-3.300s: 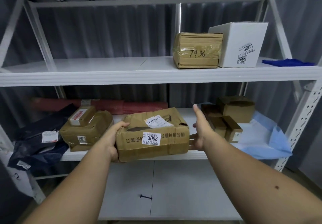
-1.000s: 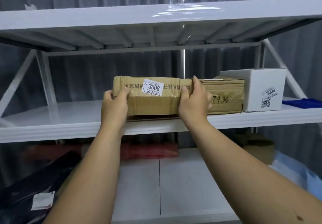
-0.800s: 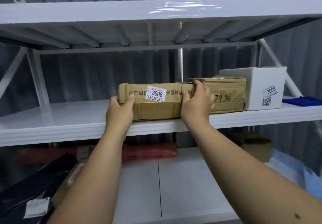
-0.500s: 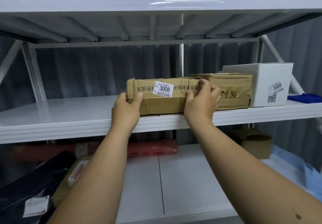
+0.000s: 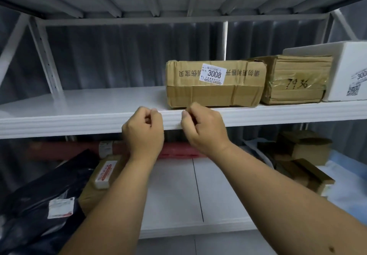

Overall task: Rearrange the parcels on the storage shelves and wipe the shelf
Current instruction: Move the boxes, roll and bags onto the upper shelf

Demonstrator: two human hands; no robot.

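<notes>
A brown taped parcel with a 3008 label [image 5: 215,85] stands on the middle white shelf [image 5: 99,103], pushed against a second brown parcel marked in pen [image 5: 296,80]. A white box [image 5: 345,72] is at that parcel's right. My left hand [image 5: 143,131] and my right hand [image 5: 204,129] hover in front of the shelf's front edge, just below the labelled parcel. Both have curled fingers, hold nothing and touch no parcel.
On the lower shelf [image 5: 178,195] lie a black mailer bag [image 5: 39,205], a brown parcel with a small box on it [image 5: 103,175], a red roll [image 5: 178,151] at the back, several small brown boxes [image 5: 305,149] and a pale blue bag [image 5: 347,185].
The labelled parcel went from the lower shelf up to the middle shelf, beside the pen-marked parcel. Both hands have let go of it and drawn back and down, fingers curling.
</notes>
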